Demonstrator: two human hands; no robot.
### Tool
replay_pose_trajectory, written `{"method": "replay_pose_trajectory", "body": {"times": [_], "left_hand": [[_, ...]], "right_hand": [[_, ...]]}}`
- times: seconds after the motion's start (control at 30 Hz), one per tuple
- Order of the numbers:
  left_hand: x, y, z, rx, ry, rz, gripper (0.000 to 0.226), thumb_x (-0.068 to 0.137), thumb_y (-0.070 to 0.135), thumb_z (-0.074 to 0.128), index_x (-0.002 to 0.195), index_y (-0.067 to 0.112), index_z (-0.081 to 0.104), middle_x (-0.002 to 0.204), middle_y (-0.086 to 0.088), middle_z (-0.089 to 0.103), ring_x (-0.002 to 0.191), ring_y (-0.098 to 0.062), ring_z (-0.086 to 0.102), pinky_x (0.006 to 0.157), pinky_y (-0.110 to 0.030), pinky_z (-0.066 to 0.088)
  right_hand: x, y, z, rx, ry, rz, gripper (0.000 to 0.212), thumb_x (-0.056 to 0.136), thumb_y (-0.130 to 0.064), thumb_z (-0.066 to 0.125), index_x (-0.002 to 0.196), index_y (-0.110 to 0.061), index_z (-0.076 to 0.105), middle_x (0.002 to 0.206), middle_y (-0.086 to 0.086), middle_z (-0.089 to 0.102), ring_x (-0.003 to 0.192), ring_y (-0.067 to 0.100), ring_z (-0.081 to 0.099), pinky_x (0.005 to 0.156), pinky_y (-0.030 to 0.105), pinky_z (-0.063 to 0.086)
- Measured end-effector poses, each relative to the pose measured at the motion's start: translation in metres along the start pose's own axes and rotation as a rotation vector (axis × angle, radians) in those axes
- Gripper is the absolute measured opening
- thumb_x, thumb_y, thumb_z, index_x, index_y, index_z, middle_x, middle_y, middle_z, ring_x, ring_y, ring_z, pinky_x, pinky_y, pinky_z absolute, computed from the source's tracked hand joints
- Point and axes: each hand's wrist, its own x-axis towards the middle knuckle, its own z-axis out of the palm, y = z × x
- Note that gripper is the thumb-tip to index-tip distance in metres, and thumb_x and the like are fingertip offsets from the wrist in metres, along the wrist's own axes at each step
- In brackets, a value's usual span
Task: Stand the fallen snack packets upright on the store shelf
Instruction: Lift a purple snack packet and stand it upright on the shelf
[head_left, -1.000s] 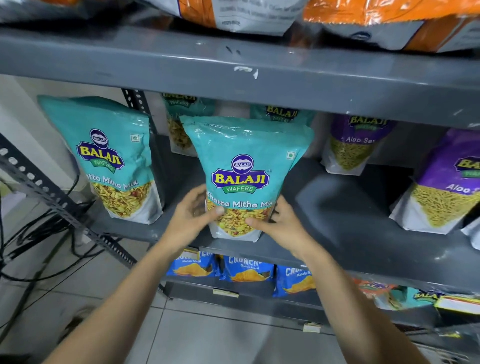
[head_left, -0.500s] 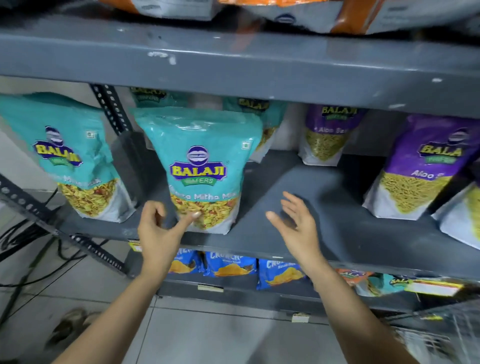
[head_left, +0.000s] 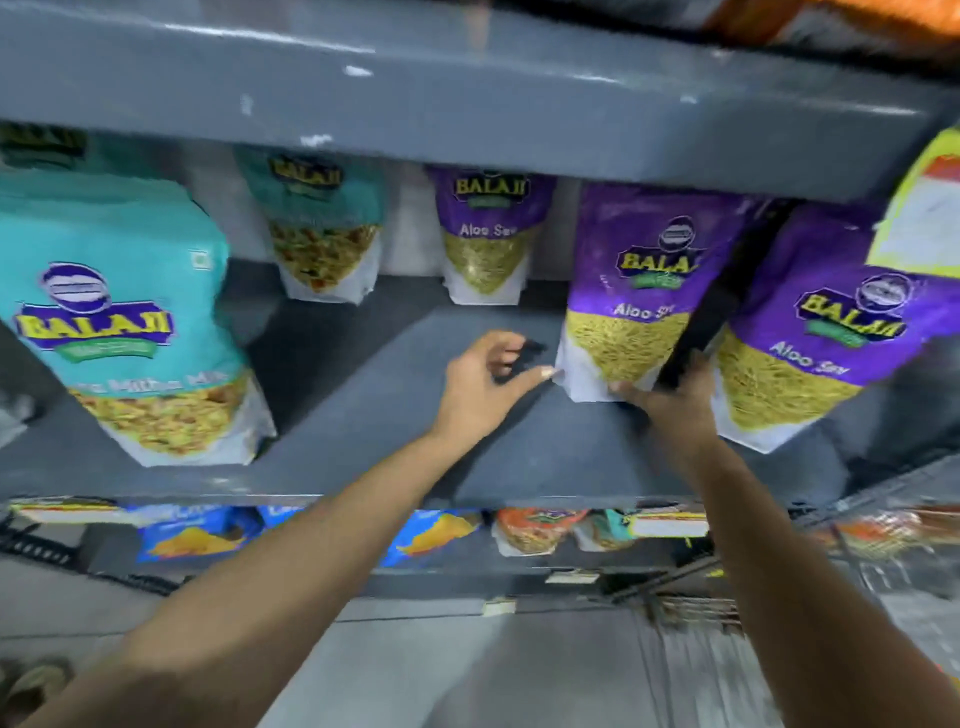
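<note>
On the grey shelf, the right hand closes its grip on the bottom edge of a purple packet, which stands leaning. The left hand is open, its thumb tip just at the packet's lower left corner. A teal packet stands well apart at the left.

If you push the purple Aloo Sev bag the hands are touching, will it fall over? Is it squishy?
Probably squishy: the purple Aloo Sev bag is a soft pouch with loose strands filling its lower half. It stands on a narrow base, so a push near the top would likely tip it. The right hand and left hand reach for its bottom corners, likely the steadiest place.
</note>
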Motion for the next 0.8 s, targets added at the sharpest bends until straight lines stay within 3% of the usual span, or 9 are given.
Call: {"method": "replay_pose_trajectory", "body": {"times": [0.07, 0.13, 0.27, 0.33, 0.4, 0.53, 0.63, 0.7, 0.8], "left_hand": [[0.024, -0.003, 0.028, 0.006, -0.134, -0.064, 0.062, 0.076, 0.02, 0.082, 0.129, 0.006, 0.055, 0.127, -0.007, 0.063, 0.118, -0.02, 0.059, 0.096, -0.023, 0.049], [0.04, -0.002, 0.043, -0.039, -0.191, -0.134, 0.074, 0.078, 0.018, 0.08, 0.141, 0.006, 0.043, 0.141, -0.011, 0.055, 0.128, -0.02, 0.052, 0.108, -0.032, 0.043], [0.041, -0.008, 0.033, -0.022, -0.123, -0.094, 0.049, 0.077, 0.011, 0.081, 0.12, 0.001, 0.06, 0.116, -0.018, 0.072, 0.104, -0.024, 0.069, 0.096, -0.043, 0.054], [0.028, -0.015, 0.01, -0.019, -0.052, -0.101, 0.043, 0.074, 0.012, 0.083, 0.112, 0.004, 0.065, 0.105, -0.013, 0.075, 0.091, -0.016, 0.071, 0.087, -0.033, 0.057], [0.008, -0.02, -0.021, -0.034, -0.028, -0.108, 0.04, 0.072, 0.011, 0.084, 0.109, 0.012, 0.067, 0.098, -0.003, 0.076, 0.087, -0.006, 0.072, 0.08, -0.02, 0.056], [-0.03, -0.02, -0.075, -0.01, 0.007, -0.125, 0.037, 0.07, 0.011, 0.086, 0.101, 0.019, 0.068, 0.092, 0.008, 0.075, 0.082, 0.001, 0.072, 0.075, -0.012, 0.052], [-0.043, -0.006, -0.1, -0.013, -0.041, -0.151, 0.039, 0.072, 0.014, 0.084, 0.107, 0.012, 0.066, 0.092, 0.007, 0.075, 0.08, 0.001, 0.071, 0.075, -0.015, 0.052], [-0.043, 0.015, -0.113, -0.098, -0.029, -0.113, 0.037, 0.082, 0.013, 0.075, 0.116, 0.011, 0.06, 0.098, 0.009, 0.073, 0.085, 0.004, 0.069, 0.077, -0.014, 0.051], [-0.027, 0.055, -0.125, -0.217, 0.114, 0.003, 0.026, 0.095, 0.007, 0.056, 0.121, 0.004, 0.054, 0.095, 0.014, 0.069, 0.082, 0.01, 0.064, 0.08, -0.012, 0.05]], "right_hand": [[0.014, 0.001, -0.003, -0.111, -0.083, -0.019, 0.105, 0.056, -0.013, 0.093, 0.144, -0.01, 0.037, 0.139, 0.01, 0.058, 0.126, 0.03, 0.056, 0.105, 0.046, 0.047], [0.02, 0.003, -0.002, -0.137, -0.128, -0.001, 0.102, 0.056, -0.018, 0.093, 0.142, -0.011, 0.038, 0.137, 0.01, 0.059, 0.125, 0.03, 0.056, 0.105, 0.048, 0.046], [0.005, -0.002, 0.015, -0.059, -0.158, -0.046, 0.067, 0.064, 0.003, 0.086, 0.115, -0.01, 0.045, 0.117, 0.01, 0.066, 0.108, 0.024, 0.067, 0.093, 0.04, 0.054], [-0.015, -0.003, 0.029, -0.007, -0.211, -0.05, 0.066, 0.064, 0.008, 0.084, 0.114, -0.01, 0.045, 0.108, 0.001, 0.067, 0.091, 0.003, 0.07, 0.079, 0.022, 0.055], [-0.039, -0.004, 0.045, -0.011, -0.264, -0.064, 0.067, 0.064, 0.001, 0.087, 0.117, -0.01, 0.047, 0.104, -0.01, 0.069, 0.085, -0.005, 0.069, 0.073, 0.014, 0.054], [-0.081, -0.013, 0.072, -0.091, -0.348, -0.105, 0.058, 0.063, -0.015, 0.09, 0.102, -0.027, 0.049, 0.097, -0.018, 0.07, 0.085, -0.009, 0.067, 0.074, 0.016, 0.054], [-0.096, -0.029, 0.078, -0.092, -0.45, -0.085, 0.057, 0.063, -0.018, 0.09, 0.106, -0.024, 0.052, 0.097, -0.018, 0.071, 0.086, -0.012, 0.066, 0.074, 0.013, 0.051], [-0.094, -0.052, 0.075, 0.086, -0.529, -0.023, 0.05, 0.071, -0.018, 0.085, 0.112, -0.022, 0.056, 0.105, -0.012, 0.075, 0.096, -0.006, 0.068, 0.08, 0.014, 0.053], [-0.077, -0.104, 0.069, 0.407, -0.51, 0.0, 0.018, 0.093, -0.024, 0.063, 0.111, -0.027, 0.062, 0.112, -0.009, 0.073, 0.103, 0.008, 0.066, 0.088, 0.024, 0.052]]}}
